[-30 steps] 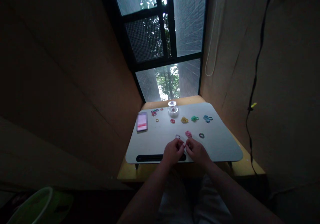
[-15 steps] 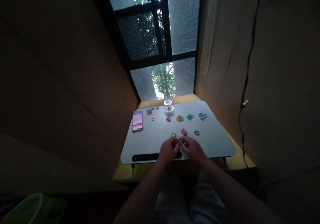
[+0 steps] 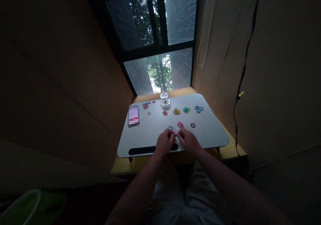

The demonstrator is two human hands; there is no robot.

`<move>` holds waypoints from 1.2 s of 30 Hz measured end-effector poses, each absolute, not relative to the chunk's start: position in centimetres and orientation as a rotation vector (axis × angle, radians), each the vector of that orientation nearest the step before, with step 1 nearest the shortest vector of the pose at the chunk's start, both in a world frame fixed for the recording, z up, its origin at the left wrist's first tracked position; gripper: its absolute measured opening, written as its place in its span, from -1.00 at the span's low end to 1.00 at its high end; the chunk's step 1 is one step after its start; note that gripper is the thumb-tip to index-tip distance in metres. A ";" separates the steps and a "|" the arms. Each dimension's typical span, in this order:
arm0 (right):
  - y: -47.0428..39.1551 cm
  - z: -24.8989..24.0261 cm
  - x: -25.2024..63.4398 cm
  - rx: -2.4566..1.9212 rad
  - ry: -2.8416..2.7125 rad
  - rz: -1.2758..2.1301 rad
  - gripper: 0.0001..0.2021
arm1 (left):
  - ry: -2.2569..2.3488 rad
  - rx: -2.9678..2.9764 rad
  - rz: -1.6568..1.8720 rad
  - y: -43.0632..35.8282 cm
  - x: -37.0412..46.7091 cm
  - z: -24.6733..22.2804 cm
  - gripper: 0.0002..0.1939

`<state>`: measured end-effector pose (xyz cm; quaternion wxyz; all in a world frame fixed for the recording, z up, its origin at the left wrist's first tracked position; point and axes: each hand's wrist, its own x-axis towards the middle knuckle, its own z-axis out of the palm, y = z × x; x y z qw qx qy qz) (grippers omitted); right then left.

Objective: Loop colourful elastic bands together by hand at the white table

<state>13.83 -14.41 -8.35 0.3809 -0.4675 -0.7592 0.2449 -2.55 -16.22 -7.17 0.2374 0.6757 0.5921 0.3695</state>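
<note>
Now both hands are near the pink pile of small loops (image 3: 180, 124), just on the person's side of it, and their fingertips come together. The left hand (image 3: 165, 142) and the right hand (image 3: 188, 140) have bent fingers, and they seem to pinch a small pinkish piece (image 3: 176, 134) between them; it is too small for me to tell its exact form. To the left of the pink pile lies one pale loop (image 3: 170, 128), and to the right of it, a little apart, a dark ring (image 3: 193, 125). Beyond the pink pile, four other piles make a row on the white surface (image 3: 210, 131): red (image 3: 165, 113), yellow (image 3: 176, 111), green (image 3: 186, 109) and blue (image 3: 199, 109). Farther behind it and to the left stands a clear round container (image 3: 165, 103). Well to the left of the pink pile there are a single yellow ring (image 3: 149, 113), a mixed pile (image 3: 145, 105) and a blurred rectangular object (image 3: 133, 115). Nearer to the person than the pink pile, a black strip (image 3: 142, 150) runs along the edge, partly covered by the left hand.
</note>
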 end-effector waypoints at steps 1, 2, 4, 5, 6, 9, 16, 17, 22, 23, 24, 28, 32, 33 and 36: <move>-14.4 -8.3 13.8 -1.196 -1.939 0.627 -0.87 | 1.629 1.853 1.007 -16.2 -2.6 -7.1 -0.87; -14.4 -8.3 13.8 -1.197 -1.939 0.630 -0.87 | 1.636 1.854 1.002 -16.2 -2.6 -7.1 -0.86; -14.4 -8.3 13.8 -1.202 -1.935 0.630 -0.88 | 1.645 1.856 0.996 -16.3 -2.6 -7.1 -0.86; -14.5 -8.2 13.8 -1.204 -1.934 0.629 -0.88 | 1.644 1.856 0.996 -16.3 -2.6 -7.0 -0.86; -14.5 -8.2 13.8 -1.206 -1.931 0.629 -0.88 | 1.638 1.856 0.998 -16.4 -2.5 -7.0 -0.86; -14.6 -7.9 13.8 -1.203 -1.919 0.628 -0.87 | 1.604 1.851 1.015 -16.5 -2.5 -6.9 -0.85; -14.9 -7.5 13.9 -1.168 -1.912 0.635 -0.88 | 1.565 1.842 1.064 -16.5 -2.5 -7.0 -0.89; -14.8 -7.5 13.9 -1.171 -1.911 0.634 -0.88 | 1.555 1.845 1.070 -16.4 -2.5 -7.1 -0.89; -14.7 -7.9 13.9 -1.172 -1.928 0.627 -0.89 | 1.518 1.852 1.078 -16.3 -2.6 -7.6 -0.89; -14.6 -8.0 13.9 -1.170 -1.933 0.623 -0.89 | 1.522 1.859 1.074 -16.2 -2.6 -7.7 -0.90; -14.6 -8.1 13.9 -1.169 -1.937 0.619 -0.89 | 1.528 1.868 1.069 -16.2 -2.6 -7.8 -0.90; -14.6 -8.3 13.8 -1.173 -1.943 0.610 -0.90 | 1.539 1.898 1.050 -16.3 -2.6 -7.7 -0.91; -14.8 -8.0 13.7 -1.186 -1.940 0.607 -0.90 | 1.558 1.898 1.043 -16.4 -2.5 -7.4 -0.91; -14.8 -8.0 13.7 -1.187 -1.944 0.608 -0.90 | 1.562 1.894 1.042 -16.5 -2.5 -7.3 -0.91; -15.0 -7.8 13.7 -1.191 -1.948 0.598 -0.88 | 1.567 1.874 1.035 -16.5 -2.5 -7.2 -0.91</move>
